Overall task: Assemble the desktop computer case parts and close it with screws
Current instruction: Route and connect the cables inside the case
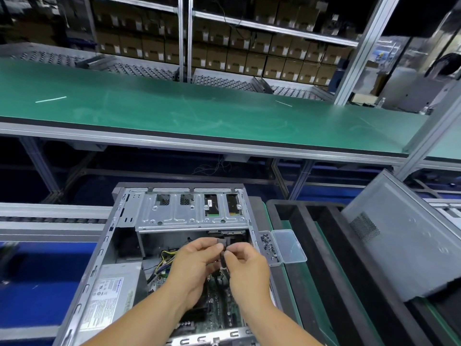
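An open grey desktop case (99, 258) lies on its side in front of me, its drive cage (192, 211) at the far end and the power supply (112, 293) at the near left. The motherboard (219, 313) shows between my forearms. Both hands meet over the case's middle. My left hand (192, 268) pinches a black cable connector (222, 244) at its top. My right hand (245, 270) pinches the same connector and its black cable lower down. A small clear box of dark screws (270, 248) sits open beside the case's right edge.
A grey side panel (404, 243) leans at the right over black trays (324, 245). A long green bench (199, 108) runs across beyond the case. Shelves of cardboard boxes (249, 53) stand behind. Roller conveyor rails (50, 216) lie at the left.
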